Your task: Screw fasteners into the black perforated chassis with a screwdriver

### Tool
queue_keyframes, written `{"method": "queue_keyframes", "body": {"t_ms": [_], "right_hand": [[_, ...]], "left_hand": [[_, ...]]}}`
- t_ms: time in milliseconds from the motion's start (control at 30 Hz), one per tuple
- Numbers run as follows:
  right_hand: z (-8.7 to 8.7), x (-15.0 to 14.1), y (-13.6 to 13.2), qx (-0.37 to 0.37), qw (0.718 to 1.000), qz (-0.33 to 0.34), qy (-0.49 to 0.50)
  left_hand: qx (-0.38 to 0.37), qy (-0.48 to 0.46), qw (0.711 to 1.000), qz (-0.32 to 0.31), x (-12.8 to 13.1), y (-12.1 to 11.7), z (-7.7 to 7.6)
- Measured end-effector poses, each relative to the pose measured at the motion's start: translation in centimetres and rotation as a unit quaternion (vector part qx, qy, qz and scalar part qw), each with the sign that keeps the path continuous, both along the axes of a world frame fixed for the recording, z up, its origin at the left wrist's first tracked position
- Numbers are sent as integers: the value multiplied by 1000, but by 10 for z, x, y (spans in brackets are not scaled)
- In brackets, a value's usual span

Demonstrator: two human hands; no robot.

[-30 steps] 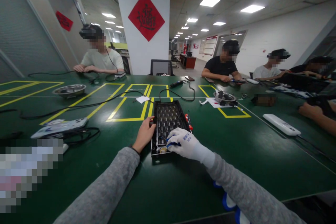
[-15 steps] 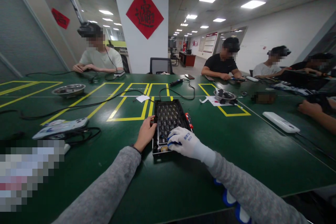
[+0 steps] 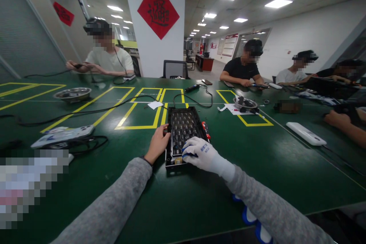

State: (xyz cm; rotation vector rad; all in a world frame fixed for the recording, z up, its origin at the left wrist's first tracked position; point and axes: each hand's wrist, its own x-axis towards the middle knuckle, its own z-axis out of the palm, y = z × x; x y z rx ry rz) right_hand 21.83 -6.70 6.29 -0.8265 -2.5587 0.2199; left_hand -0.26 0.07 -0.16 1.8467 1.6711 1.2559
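A black rectangular open case (image 3: 168, 162) lies on the green table in front of me, with rows of shiny round pieces on the dark panel (image 3: 183, 127) inside it. My left hand (image 3: 157, 141) is bare, its fingers closed over the case's left wall. My right hand (image 3: 200, 154) wears a white glove with blue fingertips. Its fingers are curled down at the near right part of the case, and what they pinch, if anything, is hidden. Just left of those fingertips shows a small yellowish part (image 3: 178, 161). Touching or close by the right wall is a red-handled tool (image 3: 206, 130).
A metal bowl (image 3: 73, 94) stands at the left; another bowl (image 3: 245, 103) holds dark parts on white paper. A white oblong device (image 3: 305, 133) lies at the right. A black cable (image 3: 94, 107) crosses the table. Several people sit around it, one (image 3: 108, 61) across on the left.
The view has shifted slightly. Both my hands stay at the same spots on the case. The person across on the left has raised their hands, with something dark in them.
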Motion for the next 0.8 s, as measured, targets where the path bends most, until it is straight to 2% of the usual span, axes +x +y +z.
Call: {"method": "queue_keyframes", "body": {"t_ms": [800], "right_hand": [[-2,1,0,-1,1000,0,-4]], "left_hand": [[-12,-1,1000,2,2,-3,3]]}}
